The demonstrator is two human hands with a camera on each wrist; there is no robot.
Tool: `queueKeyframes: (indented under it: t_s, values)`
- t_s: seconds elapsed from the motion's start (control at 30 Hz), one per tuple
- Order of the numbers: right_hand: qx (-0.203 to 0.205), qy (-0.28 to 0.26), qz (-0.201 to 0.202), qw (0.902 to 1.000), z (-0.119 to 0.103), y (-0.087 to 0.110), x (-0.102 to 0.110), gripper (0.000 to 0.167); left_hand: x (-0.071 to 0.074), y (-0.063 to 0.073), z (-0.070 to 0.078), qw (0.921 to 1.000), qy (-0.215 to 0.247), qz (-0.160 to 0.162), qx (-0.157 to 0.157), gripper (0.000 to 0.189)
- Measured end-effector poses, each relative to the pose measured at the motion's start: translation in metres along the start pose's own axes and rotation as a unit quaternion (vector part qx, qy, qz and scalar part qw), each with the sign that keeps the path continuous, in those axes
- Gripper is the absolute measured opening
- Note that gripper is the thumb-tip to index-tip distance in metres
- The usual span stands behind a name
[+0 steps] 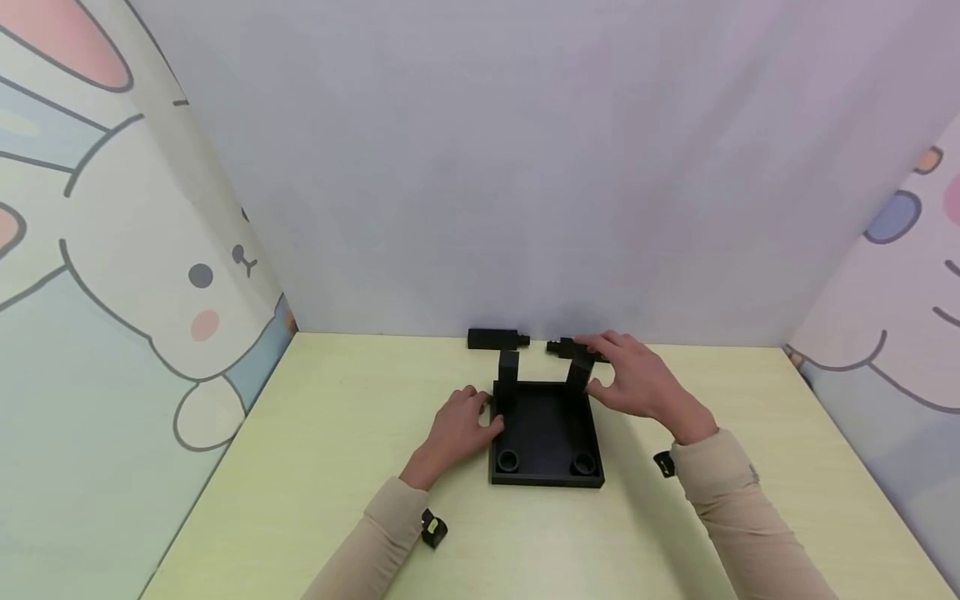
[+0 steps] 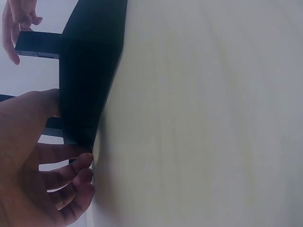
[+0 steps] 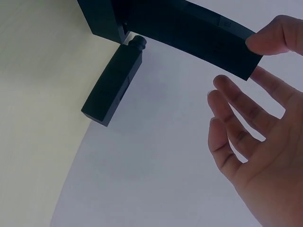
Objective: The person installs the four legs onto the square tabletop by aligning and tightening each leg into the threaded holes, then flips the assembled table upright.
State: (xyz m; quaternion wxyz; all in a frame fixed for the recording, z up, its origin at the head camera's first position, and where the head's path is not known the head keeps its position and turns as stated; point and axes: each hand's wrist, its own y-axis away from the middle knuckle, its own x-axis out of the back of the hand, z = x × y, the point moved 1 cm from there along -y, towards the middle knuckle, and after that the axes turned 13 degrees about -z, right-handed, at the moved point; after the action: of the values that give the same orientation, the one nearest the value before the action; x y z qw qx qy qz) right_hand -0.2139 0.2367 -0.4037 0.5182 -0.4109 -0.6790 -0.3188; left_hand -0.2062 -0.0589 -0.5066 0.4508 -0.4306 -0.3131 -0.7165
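A black square tabletop point(image 1: 543, 433) with a raised rim lies upturned on the table. My left hand point(image 1: 456, 423) grips its left side, thumb at the rim and fingers curled by the far corner, as the left wrist view shows along the tabletop's side wall point(image 2: 87, 80). Two square legs stand at the far corners: the left leg point(image 1: 508, 371) upright, the right leg point(image 1: 579, 372) leaning slightly outward. Between thumb and index finger, my right hand point(image 1: 633, 379) pinches the top of that right leg point(image 3: 199, 35); its other fingers stay off it. Round sockets point(image 1: 508, 461) show at both near corners.
Behind the tabletop, near the back wall, lie two loose black legs: one on the left point(image 1: 492, 339), the other on the right point(image 1: 562, 347), partly hidden by my right hand. Each has a narrow knobbed end. Printed cloth walls point(image 1: 225, 275) border the table's sides.
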Motion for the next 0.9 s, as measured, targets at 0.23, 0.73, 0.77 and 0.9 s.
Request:
queueKeyframes:
  t_s: [0.23,0.73,0.77,0.9]
  values:
    - [0.014,0.0,0.003,0.9999,-0.0009,-0.0012,0.0001,0.046,-0.0004,-0.0004,-0.0001,1.0,0.0,0.001,0.002,0.036]
    - [-0.02,0.005,0.021,0.9996,-0.0008,0.0031,0.0048,0.034,0.0014,0.0017,0.0009,1.0,0.005,0.0,0.002,0.037]
    - [-0.025,0.007,0.022,0.9994,-0.0007,0.0034,0.0048,0.036,0.0014,0.0016,0.001,1.0,0.006,0.0,0.002,0.037]
    - [-0.035,0.008,0.015,0.9992,-0.0004,0.0044,0.0048,0.043,0.001,0.0007,0.0011,1.0,0.007,-0.002,0.003,0.039]
